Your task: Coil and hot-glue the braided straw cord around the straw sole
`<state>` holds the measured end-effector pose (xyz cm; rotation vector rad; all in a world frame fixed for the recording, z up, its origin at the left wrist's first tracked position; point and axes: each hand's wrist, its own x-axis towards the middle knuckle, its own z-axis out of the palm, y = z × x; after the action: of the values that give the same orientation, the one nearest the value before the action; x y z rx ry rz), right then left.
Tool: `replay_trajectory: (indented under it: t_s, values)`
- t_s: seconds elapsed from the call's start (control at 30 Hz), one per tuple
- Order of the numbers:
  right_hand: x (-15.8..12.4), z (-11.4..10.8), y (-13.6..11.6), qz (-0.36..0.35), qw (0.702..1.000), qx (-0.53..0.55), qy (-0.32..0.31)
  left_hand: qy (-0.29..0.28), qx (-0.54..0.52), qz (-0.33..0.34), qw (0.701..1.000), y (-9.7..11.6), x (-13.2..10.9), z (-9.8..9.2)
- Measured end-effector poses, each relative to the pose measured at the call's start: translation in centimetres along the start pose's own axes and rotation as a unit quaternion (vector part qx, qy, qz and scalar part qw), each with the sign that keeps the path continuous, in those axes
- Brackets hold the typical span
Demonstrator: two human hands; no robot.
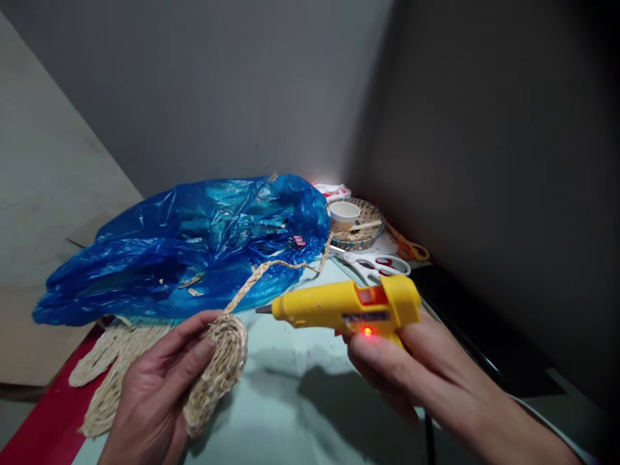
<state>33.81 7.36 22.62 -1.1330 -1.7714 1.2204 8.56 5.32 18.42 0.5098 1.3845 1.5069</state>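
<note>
Our left hand (157, 381) pinches the straw coil (221, 368), its long way slanting up and right. Our right hand (397, 368) seems curled round the glue gun (329, 305), which points left.

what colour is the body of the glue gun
The glue gun has a yellow body, seen in the head view.

Bare left hand (157, 381), bare right hand (404, 365) and forearm (494, 407)

Room below nozzle (264, 310); blue bag (194, 213) blocks far left.
</note>
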Motion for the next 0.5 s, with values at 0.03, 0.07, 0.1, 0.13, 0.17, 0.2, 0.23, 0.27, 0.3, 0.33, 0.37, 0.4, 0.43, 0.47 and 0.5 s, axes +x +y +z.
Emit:
replay_trajectory:
  t_s: [0.03, 0.07, 0.1, 0.13, 0.17, 0.2, 0.23, 0.27, 0.3, 0.33, 0.37, 0.4, 0.43, 0.47, 0.5]
  values:
    - [0.3, -0.1, 0.2, 0.061, 0.997, 0.027, -0.042, -0.003, 0.003, 0.010, 1.000, 0.0, 0.2, -0.1]
    - [0.6, -0.2, 0.6, 0.117, 0.988, 0.052, -0.089, -0.006, 0.011, 0.024, 1.000, 0.0, 0.3, -0.3]
    - [0.9, -0.1, 1.0, 0.160, 0.975, 0.073, -0.138, -0.007, 0.029, 0.044, 0.999, 0.0, 0.5, -0.6]
    - [1.2, 0.0, 1.5, 0.183, 0.965, 0.082, -0.172, -0.006, 0.058, 0.071, 0.996, 0.0, 0.7, -0.8]
    - [1.6, 0.3, 2.1, 0.192, 0.959, 0.080, -0.192, -0.006, 0.098, 0.103, 0.990, 0.1, 0.9, -1.1]
    - [1.9, 0.6, 2.7, 0.193, 0.950, 0.077, -0.232, -0.004, 0.147, 0.137, 0.980, 0.2, 1.0, -1.5]
    - [2.2, 1.0, 3.3, 0.193, 0.946, 0.063, -0.254, -0.004, 0.196, 0.171, 0.966, 0.2, 1.1, -1.8]
    - [2.4, 1.3, 3.8, 0.191, 0.941, 0.030, -0.277, -0.006, 0.239, 0.201, 0.950, 0.3, 1.1, -2.1]
    - [2.5, 1.6, 4.2, 0.184, 0.937, -0.013, -0.297, -0.016, 0.272, 0.223, 0.936, 0.3, 1.0, -2.3]
    - [2.5, 1.7, 4.5, 0.176, 0.938, -0.054, -0.294, -0.024, 0.294, 0.240, 0.925, 0.2, 0.8, -2.5]
    - [2.5, 1.8, 4.6, 0.165, 0.940, -0.096, -0.282, -0.028, 0.304, 0.252, 0.918, 0.2, 0.6, -2.5]
    - [2.4, 1.7, 4.6, 0.152, 0.945, -0.133, -0.257, -0.029, 0.305, 0.260, 0.916, 0.1, 0.3, -2.4]
    - [2.3, 1.6, 4.4, 0.139, 0.950, -0.165, -0.226, -0.030, 0.303, 0.264, 0.915, 0.0, -0.1, -2.3]
    - [2.2, 1.3, 4.1, 0.125, 0.953, -0.196, -0.195, -0.028, 0.299, 0.266, 0.916, -0.1, -0.4, -2.1]
    - [2.1, 1.1, 3.8, 0.112, 0.954, -0.220, -0.168, -0.027, 0.298, 0.268, 0.916, -0.2, -0.7, -1.8]
